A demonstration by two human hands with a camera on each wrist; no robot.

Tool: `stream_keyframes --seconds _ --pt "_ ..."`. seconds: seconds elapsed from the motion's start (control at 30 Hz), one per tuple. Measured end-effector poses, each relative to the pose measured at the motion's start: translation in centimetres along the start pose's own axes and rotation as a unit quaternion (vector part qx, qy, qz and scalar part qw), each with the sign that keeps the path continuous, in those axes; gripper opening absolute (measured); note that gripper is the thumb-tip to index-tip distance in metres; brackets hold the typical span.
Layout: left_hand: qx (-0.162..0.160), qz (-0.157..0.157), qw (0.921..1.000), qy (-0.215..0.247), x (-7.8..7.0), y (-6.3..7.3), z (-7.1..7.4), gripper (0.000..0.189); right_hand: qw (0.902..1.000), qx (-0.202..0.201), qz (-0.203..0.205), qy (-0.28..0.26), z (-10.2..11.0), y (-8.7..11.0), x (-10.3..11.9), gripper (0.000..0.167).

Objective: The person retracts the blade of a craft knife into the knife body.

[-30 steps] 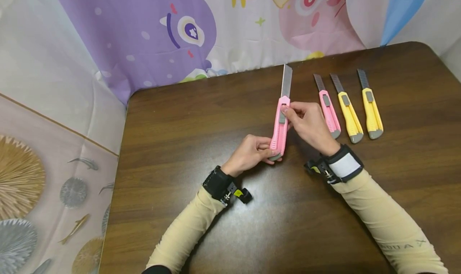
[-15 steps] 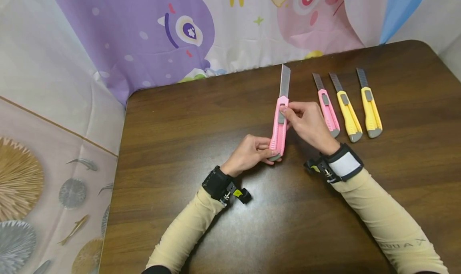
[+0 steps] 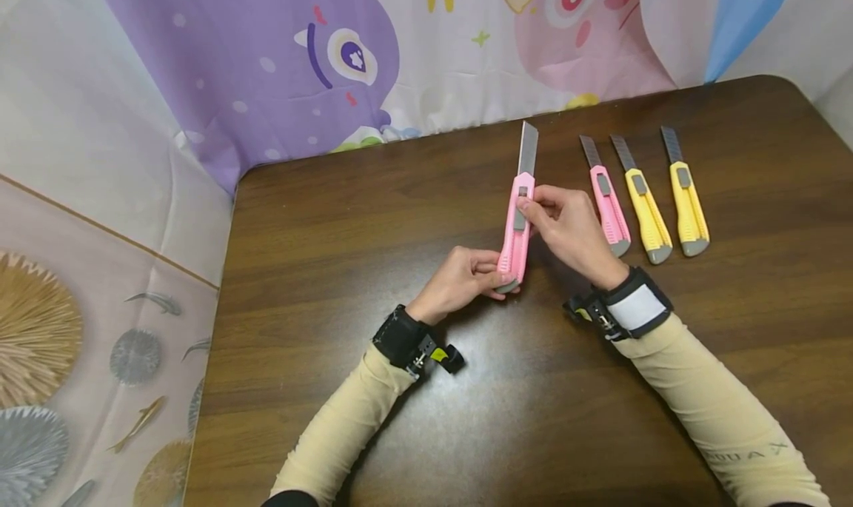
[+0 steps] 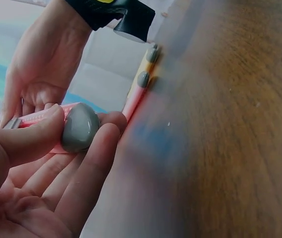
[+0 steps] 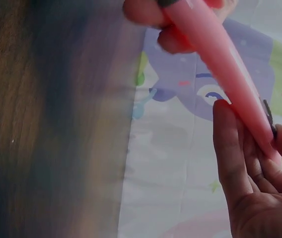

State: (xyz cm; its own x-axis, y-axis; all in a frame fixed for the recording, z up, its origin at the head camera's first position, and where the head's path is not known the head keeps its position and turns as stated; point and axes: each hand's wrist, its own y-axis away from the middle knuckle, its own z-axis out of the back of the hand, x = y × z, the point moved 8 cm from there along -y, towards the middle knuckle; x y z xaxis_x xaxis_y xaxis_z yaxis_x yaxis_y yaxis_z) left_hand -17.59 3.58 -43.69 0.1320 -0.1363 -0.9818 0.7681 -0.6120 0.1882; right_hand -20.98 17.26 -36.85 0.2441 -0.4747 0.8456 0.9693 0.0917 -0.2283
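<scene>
Over tbl (image 3: 300, 233), L hand (image 3: 460, 283) pinched end of pink cutter (image 3: 514, 254), R hand (image 3: 576, 229) gripped it, thumb (image 3: 535, 211) at slider (image 3: 519, 221); prob. blade (image 3: 528, 152) adj. step, next move likely needed steady thumb pressure.

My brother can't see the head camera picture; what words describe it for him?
Somebody holds a pink craft knife, blade out: the left hand grips its gray end, the right hand pinches it near the slider. Three more craft knives, one pink and two yellow, lie blades out to the right on a brown table.
</scene>
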Motion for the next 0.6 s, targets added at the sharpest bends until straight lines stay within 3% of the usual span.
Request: stream_keyframes --seconds 0.3,0.6 --pt "-0.052 0.006 0.9987 -0.001 -0.1 0.04 0.8 0.025 0.9999 -0.008 0.005 -0.008 0.74 -0.18 0.26 0.022" --pt "-0.068 -0.007 0.9973 -0.027 -0.34 0.15 1.05 0.025 0.9998 -0.005 0.007 -0.017 0.63 -0.06 0.21 0.023"
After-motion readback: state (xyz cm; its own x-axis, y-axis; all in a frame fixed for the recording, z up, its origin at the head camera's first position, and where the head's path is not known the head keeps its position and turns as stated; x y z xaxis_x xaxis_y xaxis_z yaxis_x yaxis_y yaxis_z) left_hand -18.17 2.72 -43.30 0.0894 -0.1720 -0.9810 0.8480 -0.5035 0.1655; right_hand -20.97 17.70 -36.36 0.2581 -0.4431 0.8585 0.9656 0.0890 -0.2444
